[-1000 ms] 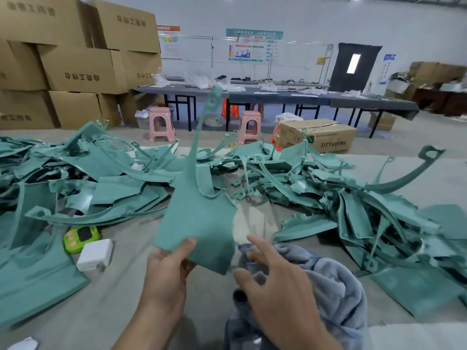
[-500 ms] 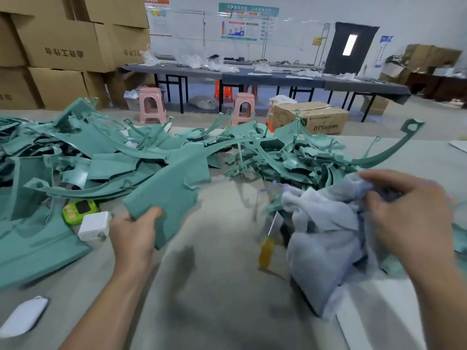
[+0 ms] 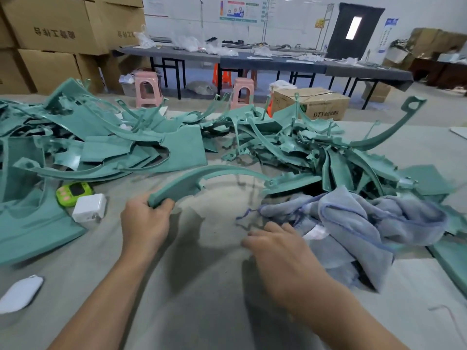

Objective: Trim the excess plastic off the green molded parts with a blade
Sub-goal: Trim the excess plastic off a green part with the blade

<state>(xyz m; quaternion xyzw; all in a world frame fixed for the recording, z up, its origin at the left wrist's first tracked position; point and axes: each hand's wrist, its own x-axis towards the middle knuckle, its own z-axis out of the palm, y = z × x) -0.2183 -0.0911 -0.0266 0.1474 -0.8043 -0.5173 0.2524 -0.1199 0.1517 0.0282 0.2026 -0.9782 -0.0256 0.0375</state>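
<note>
**Fingers (image 3: 136,204) locked on one end of a curved green part (image 3: 177,186)**

Fingers and thumb of the left hand (image 3: 145,221) are wrapped tight round the wide near end of that part, thumb on top. From there the strip arcs up and away to the right, lifted clear of the grey table (image 3: 202,299), and its thin far end reaches the edge of the right-hand heap.

Over to the right hand (image 3: 280,251): it's knuckles up and low over the table, fingers bent, with the tips right at the near edge of the crumpled grey-blue cloth (image 3: 353,218). I cannot tell whether they are pinching anything.

Behind both hands, green molded parts (image 3: 328,152) lie tangled in piles across the table, left and right, and one long hooked strip sticks up at the far right. The cloth lies against the right-hand pile.

On the left, a lime-green gadget (image 3: 73,193) and a white charger block (image 3: 89,207) lie touching, just beside the left pile. A white mask (image 3: 20,294) lies near the bottom-left corner.

Beyond the table are pink stools (image 3: 146,90) and, at the left, stacked cardboard boxes (image 3: 58,29).
</note>
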